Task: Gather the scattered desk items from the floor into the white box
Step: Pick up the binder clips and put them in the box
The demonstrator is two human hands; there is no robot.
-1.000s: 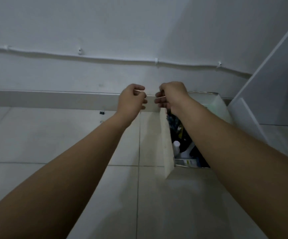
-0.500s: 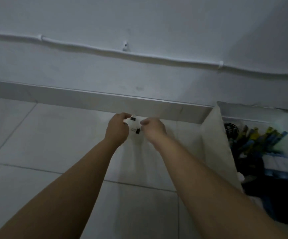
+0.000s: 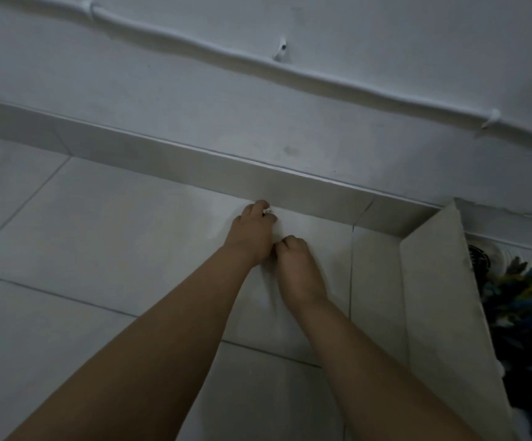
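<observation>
My left hand (image 3: 252, 233) is down on the floor tiles by the baseboard, fingertips pinched on a small binder clip (image 3: 268, 212); only a silver bit of it shows. My right hand (image 3: 293, 259) sits just right of it, touching it. Its fingers are curled down onto the floor over a second clip, which is hidden beneath them. The white box (image 3: 433, 281) stands at the right against the wall, its tall flap towards me. Inside it lie coloured pens (image 3: 525, 291) and dark items.
A grey baseboard (image 3: 163, 154) runs along the wall just beyond my hands. A white cable (image 3: 226, 55) is clipped to the wall above. Pale floor tiles (image 3: 99, 233) spread out to the left and towards me.
The view has swung left and down from the box to the floor. Both hands have dropped onto the two small black clips by the baseboard and closed over them.
</observation>
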